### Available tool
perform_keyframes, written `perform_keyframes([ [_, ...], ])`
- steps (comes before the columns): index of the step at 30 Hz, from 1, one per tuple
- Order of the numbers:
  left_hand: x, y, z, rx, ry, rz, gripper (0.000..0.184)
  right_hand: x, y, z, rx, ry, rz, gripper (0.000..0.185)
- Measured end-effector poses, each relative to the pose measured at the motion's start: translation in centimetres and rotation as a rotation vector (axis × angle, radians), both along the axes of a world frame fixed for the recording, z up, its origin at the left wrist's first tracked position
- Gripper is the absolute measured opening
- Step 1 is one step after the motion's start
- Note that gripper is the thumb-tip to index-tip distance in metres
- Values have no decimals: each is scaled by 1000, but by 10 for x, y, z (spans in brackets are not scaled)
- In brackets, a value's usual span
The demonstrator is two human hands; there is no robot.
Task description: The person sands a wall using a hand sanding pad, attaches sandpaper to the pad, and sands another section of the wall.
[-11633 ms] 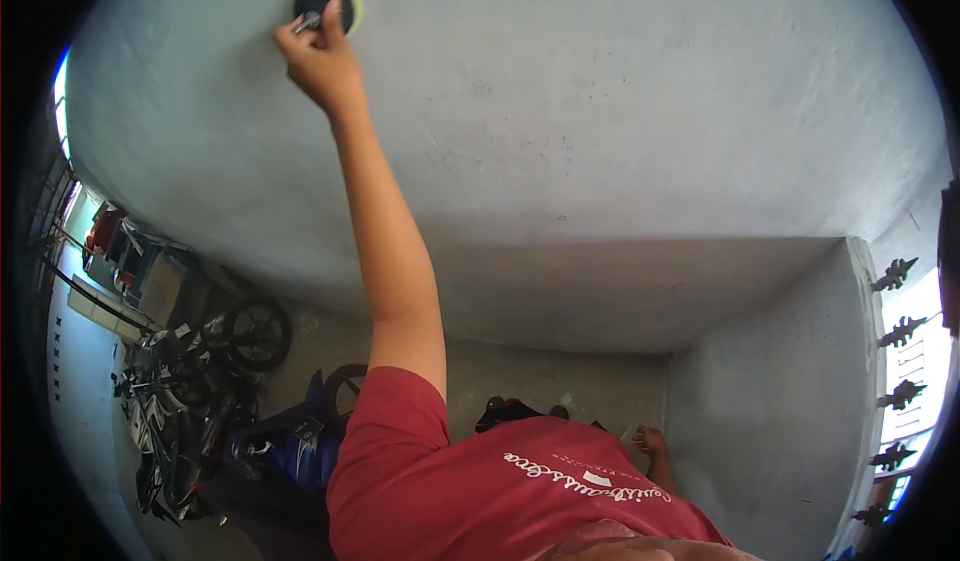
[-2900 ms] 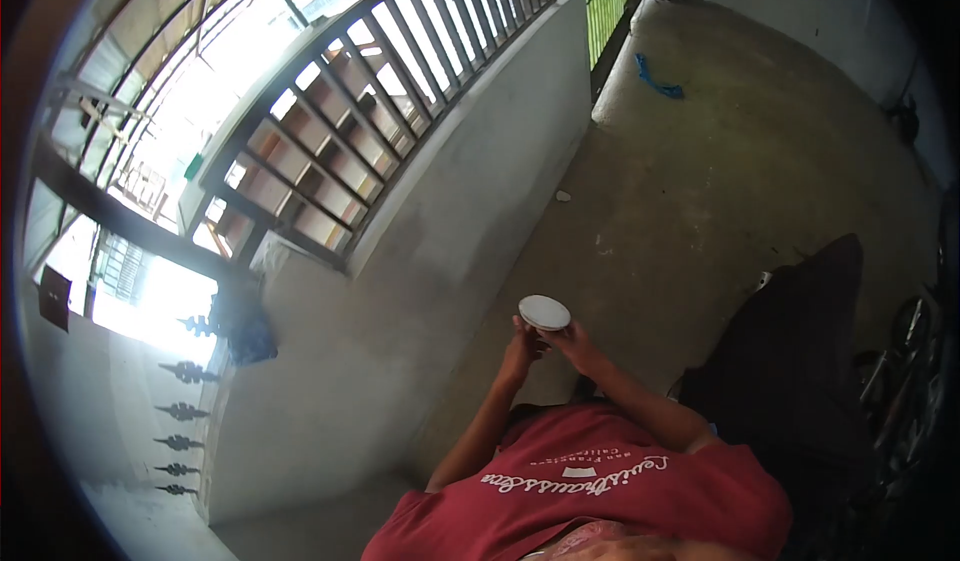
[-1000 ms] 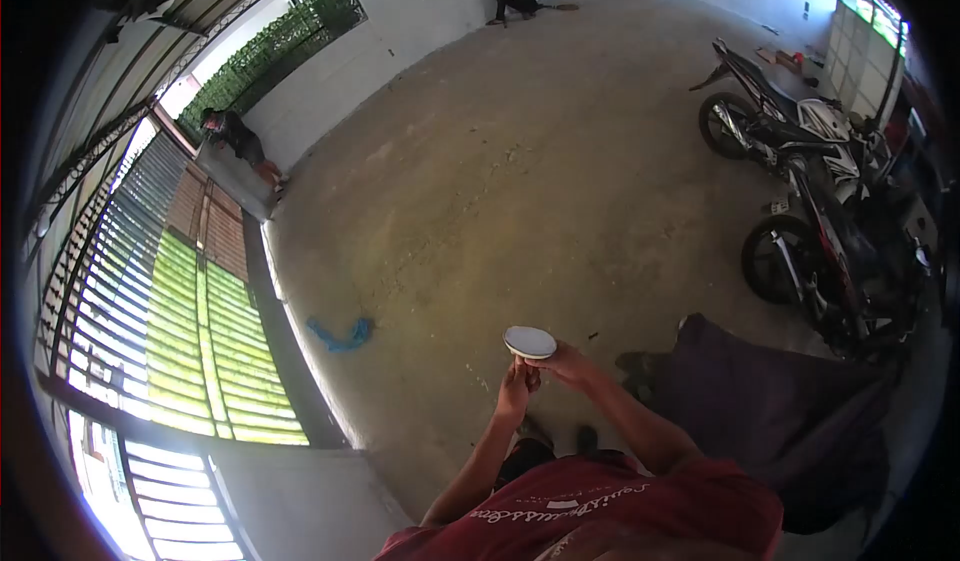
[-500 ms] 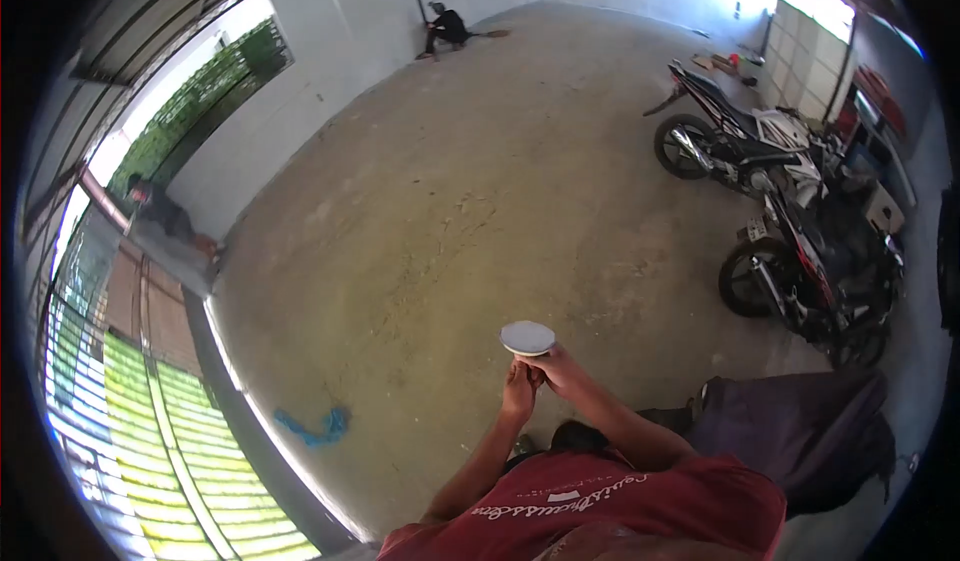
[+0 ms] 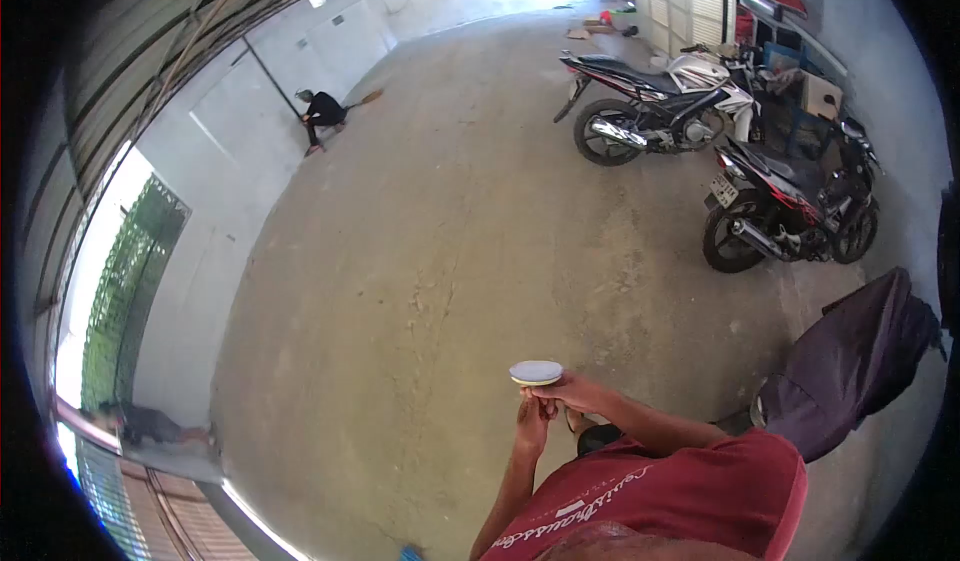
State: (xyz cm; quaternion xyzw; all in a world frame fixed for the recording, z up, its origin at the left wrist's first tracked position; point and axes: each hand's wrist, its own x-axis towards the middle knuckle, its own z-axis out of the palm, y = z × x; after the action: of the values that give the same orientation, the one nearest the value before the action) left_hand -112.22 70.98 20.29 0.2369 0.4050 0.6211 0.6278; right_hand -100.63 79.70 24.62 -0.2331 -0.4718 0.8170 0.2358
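Note:
A round pad (image 5: pixel 537 372) with a pale flat top and a yellowish edge is held face up in front of the red shirt. My right hand (image 5: pixel 574 391) grips it at the edge and underside, coming from the right. Just below the pad, my left hand (image 5: pixel 533 419) is closed, its fingers close to those of my right hand. What the left fingers hold under the pad is too small to make out.
Two motorcycles (image 5: pixel 650 101) (image 5: pixel 790 206) stand at the right, near a dark covered object (image 5: pixel 845 366). One person (image 5: pixel 322 113) crouches by the far wall (image 5: pixel 220 131); another (image 5: pixel 150 425) is at the left. Blue material (image 5: pixel 410 553) lies at the bottom edge.
The view has swung from the wall, past the railing and gate, toward the room and motorcycles. My left hand, earlier raised at the wall with the pad, is now low beside my right hand.

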Motion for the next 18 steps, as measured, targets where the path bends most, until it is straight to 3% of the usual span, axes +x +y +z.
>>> perform_keyframes([
  [5, -94, 108, 3, 11, 249, 20, 38, -84, 115, 49, 111, -119, 125, 32],
  [12, -186, 232, 48, 70, 224, 174, 41, -202, 257, 42, 170, -73, 80, 30],
  [18, -254, 329, 41, 5, 356, 134, 34, -263, 350, 41, 90, -60, 111, 29],
])
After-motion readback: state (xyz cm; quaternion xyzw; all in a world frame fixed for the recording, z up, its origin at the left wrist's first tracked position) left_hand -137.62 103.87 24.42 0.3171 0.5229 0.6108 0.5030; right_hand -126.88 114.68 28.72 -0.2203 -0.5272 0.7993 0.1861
